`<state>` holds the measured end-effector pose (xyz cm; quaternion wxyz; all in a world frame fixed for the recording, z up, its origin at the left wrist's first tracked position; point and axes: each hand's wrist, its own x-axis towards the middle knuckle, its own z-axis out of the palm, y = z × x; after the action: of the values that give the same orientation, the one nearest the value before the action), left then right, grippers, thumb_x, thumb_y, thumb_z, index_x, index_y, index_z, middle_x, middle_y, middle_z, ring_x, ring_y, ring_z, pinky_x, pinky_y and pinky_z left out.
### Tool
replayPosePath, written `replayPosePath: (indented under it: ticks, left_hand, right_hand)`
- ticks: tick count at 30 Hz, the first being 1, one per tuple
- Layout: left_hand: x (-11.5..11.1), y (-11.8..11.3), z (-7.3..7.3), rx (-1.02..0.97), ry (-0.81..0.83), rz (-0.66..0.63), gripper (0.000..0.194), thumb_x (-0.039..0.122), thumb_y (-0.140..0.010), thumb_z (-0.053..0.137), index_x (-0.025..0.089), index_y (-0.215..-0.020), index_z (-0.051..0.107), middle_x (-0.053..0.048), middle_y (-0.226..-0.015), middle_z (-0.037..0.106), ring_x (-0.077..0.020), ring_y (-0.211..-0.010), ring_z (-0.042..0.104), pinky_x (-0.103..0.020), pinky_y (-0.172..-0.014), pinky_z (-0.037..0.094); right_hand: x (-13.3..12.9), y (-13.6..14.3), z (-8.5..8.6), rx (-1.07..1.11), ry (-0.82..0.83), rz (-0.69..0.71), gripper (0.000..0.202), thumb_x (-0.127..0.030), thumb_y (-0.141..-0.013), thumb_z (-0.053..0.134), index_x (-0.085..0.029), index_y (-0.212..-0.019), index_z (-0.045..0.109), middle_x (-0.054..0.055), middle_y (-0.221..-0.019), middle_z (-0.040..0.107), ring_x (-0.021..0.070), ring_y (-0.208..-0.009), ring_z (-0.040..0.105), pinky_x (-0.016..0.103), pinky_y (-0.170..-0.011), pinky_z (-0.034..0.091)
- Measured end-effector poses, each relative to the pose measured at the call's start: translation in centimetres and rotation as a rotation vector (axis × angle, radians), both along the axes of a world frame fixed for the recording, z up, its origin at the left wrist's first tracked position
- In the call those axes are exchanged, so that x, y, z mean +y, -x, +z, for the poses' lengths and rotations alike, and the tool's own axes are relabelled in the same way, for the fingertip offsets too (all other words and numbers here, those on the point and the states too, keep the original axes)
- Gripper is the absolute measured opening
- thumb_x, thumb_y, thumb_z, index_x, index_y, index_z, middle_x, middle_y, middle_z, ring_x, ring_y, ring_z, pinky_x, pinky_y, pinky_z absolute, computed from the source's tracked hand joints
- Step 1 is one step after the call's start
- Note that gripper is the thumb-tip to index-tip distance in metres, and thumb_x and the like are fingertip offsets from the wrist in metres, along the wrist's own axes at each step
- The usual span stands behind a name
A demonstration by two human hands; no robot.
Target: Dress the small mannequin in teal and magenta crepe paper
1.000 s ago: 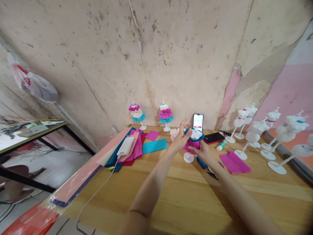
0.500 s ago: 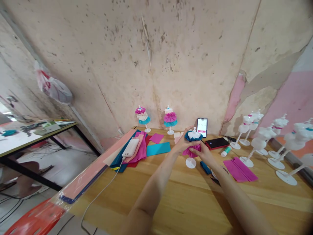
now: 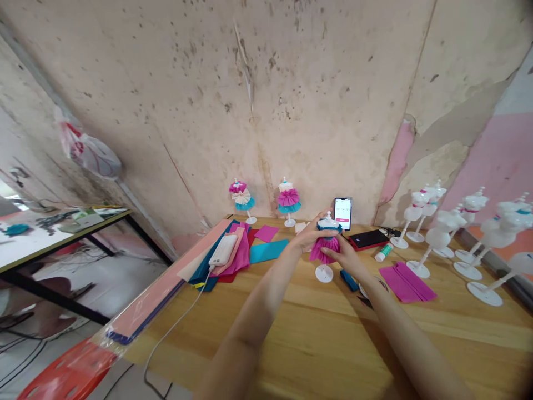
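A small white dress form (image 3: pixel 328 223) stands on its round base (image 3: pixel 323 273) between my hands, dressed in a dark teal ruffle around the chest and a pleated magenta paper skirt (image 3: pixel 320 250). Wrapped around its left side, my left hand (image 3: pixel 311 238) grips the form at the waist, with the thumb across the front. On the other side my right hand (image 3: pixel 345 255) pinches the magenta skirt between thumb and fingers. A folded teal paper piece (image 3: pixel 348 280) lies below my right hand, beside scissors (image 3: pixel 366 300) partly hidden by my forearm.
Two dressed forms (image 3: pixel 242 195) (image 3: pixel 288 197) stand by the wall. A phone (image 3: pixel 342 213) leans behind my hands. To the right are a black-and-red device (image 3: pixel 368 239), a glue stick (image 3: pixel 383 253), magenta sheets (image 3: pixel 407 283) and several white forms (image 3: pixel 438 236). A power bank (image 3: pixel 222 250) lies on coloured paper.
The teal ruffle now sits lower and flatter, showing more of the form's white shoulders. My hands stay around the form, and the camera view has shifted slightly.
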<state>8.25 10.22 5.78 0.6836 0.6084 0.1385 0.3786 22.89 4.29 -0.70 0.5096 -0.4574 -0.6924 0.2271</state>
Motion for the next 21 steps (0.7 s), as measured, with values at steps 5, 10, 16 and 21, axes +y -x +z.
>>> replayPosePath:
  ticks: [5,10,16,21]
  left_hand:
    - [0.1,-0.2,0.4,-0.035,-0.004,-0.066,0.083,0.026,-0.069,0.078,0.025,-0.143,0.04,-0.006,-0.103,0.068,-0.0226,-0.104,0.066,-0.039,-0.099,0.043]
    - [0.4,-0.1,0.8,-0.003,-0.034,-0.072,0.084,0.028,-0.069,0.078,0.023,-0.143,0.038,-0.008,-0.103,0.069,-0.0222,-0.099,0.067,-0.038,-0.094,0.046]
    - [0.7,-0.1,1.8,0.015,-0.098,-0.03,0.072,0.034,-0.075,0.072,0.02,-0.14,0.042,-0.011,-0.106,0.069,-0.0213,-0.092,0.068,-0.037,-0.087,0.049]
    - [0.7,0.0,2.2,-0.073,-0.062,-0.075,0.083,0.057,-0.075,0.067,0.021,-0.143,0.036,-0.015,-0.12,0.063,-0.0282,-0.11,0.063,-0.041,-0.091,0.048]
  right_hand:
    - [0.0,0.2,0.2,0.015,0.018,0.005,0.057,-0.043,-0.084,0.062,-0.025,-0.137,0.049,0.008,-0.135,0.057,0.0267,-0.127,0.049,0.045,-0.108,0.035]
    - [0.0,0.3,0.2,0.011,0.026,-0.018,0.057,-0.046,-0.084,0.061,-0.023,-0.135,0.05,0.01,-0.133,0.057,0.0267,-0.122,0.052,0.044,-0.107,0.036]
    - [-0.2,0.5,0.3,0.002,0.06,-0.018,0.058,-0.048,-0.083,0.061,-0.021,-0.133,0.05,0.01,-0.125,0.061,0.0263,-0.111,0.056,0.043,-0.102,0.039]
    - [-0.4,0.4,0.3,-0.003,0.098,-0.024,0.057,-0.048,-0.083,0.061,-0.021,-0.132,0.05,0.007,-0.117,0.064,0.0256,-0.105,0.057,0.044,-0.098,0.042]
